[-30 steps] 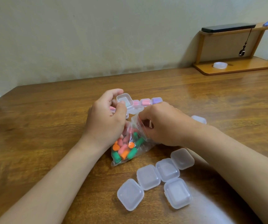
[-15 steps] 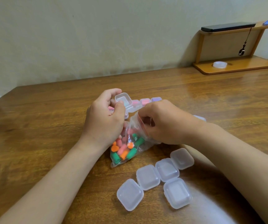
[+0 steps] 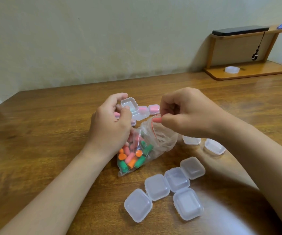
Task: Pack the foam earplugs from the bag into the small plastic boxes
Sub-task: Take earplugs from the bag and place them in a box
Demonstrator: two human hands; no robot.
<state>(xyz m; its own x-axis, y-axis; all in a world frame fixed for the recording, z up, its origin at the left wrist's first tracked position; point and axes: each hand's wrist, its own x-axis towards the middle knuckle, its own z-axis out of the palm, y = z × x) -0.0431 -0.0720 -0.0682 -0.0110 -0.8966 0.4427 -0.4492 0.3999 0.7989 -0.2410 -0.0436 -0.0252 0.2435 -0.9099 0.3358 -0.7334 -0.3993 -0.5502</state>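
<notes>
Midway through a packing job, a person's right hand (image 3: 187,114) pinches one coral earplug (image 3: 157,119) between thumb and forefinger. It is held just above the mouth of one clear bag (image 3: 162,139), which lies at the centre of the frame on a wooden table (image 3: 35,133). The left hand (image 3: 110,126) curls around one open box (image 3: 129,104), thumb on its near rim. The heel of that hand lies over the bag's upper left side; whether it also grips the film cannot be told. Loose earplugs (image 3: 131,158) in orange, pink and green fill the bag's lower end, too heaped to count.

Five shut empty boxes (image 3: 157,187) cluster at lower centre: four touch in a diagonal row, and the fifth sits just below the row's right end. Two more clear boxes (image 3: 215,146) sit by the right forearm, right of the bag. Behind the hands, two filled boxes (image 3: 153,109) with pink contents stand side by side; others are half hidden by the left hand.

At upper right, one wooden shelf stand (image 3: 249,74) carries one dark flat slab (image 3: 240,30) on top and one white round item (image 3: 232,69) on its base. The table's far edge meets a pale wall (image 3: 86,39), and its left corner shows at middle left. Open wood runs from the left forearm to the left of the frame, and from the hands back to the wall.
</notes>
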